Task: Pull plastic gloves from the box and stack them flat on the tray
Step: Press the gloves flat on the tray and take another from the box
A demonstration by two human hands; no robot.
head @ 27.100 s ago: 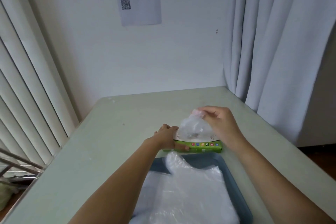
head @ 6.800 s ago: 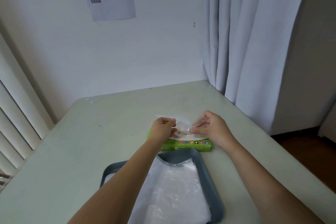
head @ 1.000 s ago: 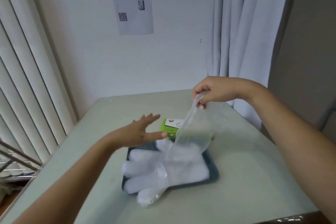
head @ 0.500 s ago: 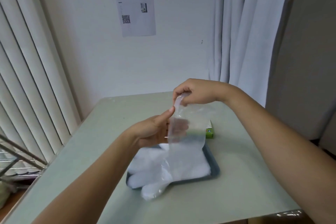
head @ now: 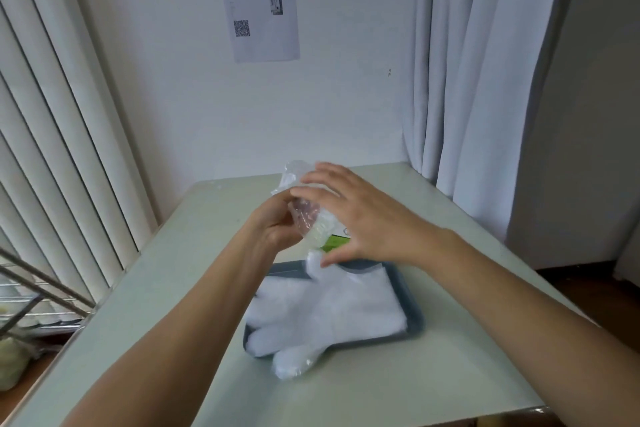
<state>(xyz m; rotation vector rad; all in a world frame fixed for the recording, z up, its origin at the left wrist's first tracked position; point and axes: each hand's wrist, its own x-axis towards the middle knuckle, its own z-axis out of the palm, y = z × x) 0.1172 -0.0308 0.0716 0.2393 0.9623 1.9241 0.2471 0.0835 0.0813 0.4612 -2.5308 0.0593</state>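
Hazard: the glove (head: pixel 311 225) is bunched, not flat. Laid down as it is, it would likely land creased and skew the stack (head: pixel 329 308), because thin film tends to cling and fold.

The left grip (head: pixel 273 229) is curled round the clear, crumpled glove, above the far edge of the tray (head: pixel 412 302) and in front of the green box (head: pixel 334 241). The right grip (head: pixel 360 215) holds nothing, with its fingers straight and spread just beside the glove. The stack's fingers overhang the tray's near left corner onto the counter (head: pixel 450 374).

Left hand (head: pixel 273 229) seemingly pinches a glove (head: pixel 313 230); right hand (head: pixel 356 218) hovers alongside, fingers spread.
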